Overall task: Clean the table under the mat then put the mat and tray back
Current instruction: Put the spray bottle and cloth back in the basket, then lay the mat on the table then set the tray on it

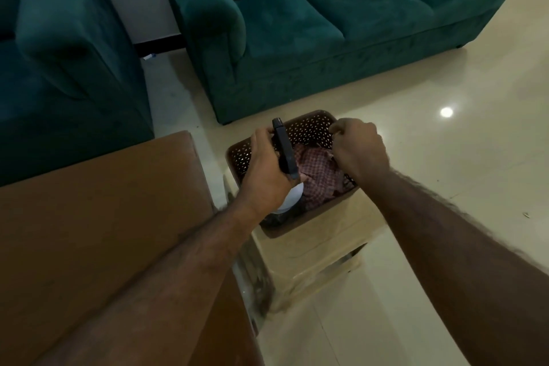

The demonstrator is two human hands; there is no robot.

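A brown perforated tray [312, 128] rests on a beige plastic stool [320, 249] just right of the brown table [104, 217]. Inside the tray lie a pink checked cloth [318, 178] and a white item [292, 197], partly hidden by my wrist. My left hand [267, 169] is over the tray's left side, closed around a dark flat rectangular object [283, 148] that stands upright. My right hand [359, 148] is a fist closed over the tray's right rim; its fingertips are hidden. No mat is in view.
A dark green sofa [297, 24] stands behind the stool, and a matching armchair [59, 53] behind the table, with a narrow gap of floor between them. Glossy cream floor tiles [445, 157] spread out to the right.
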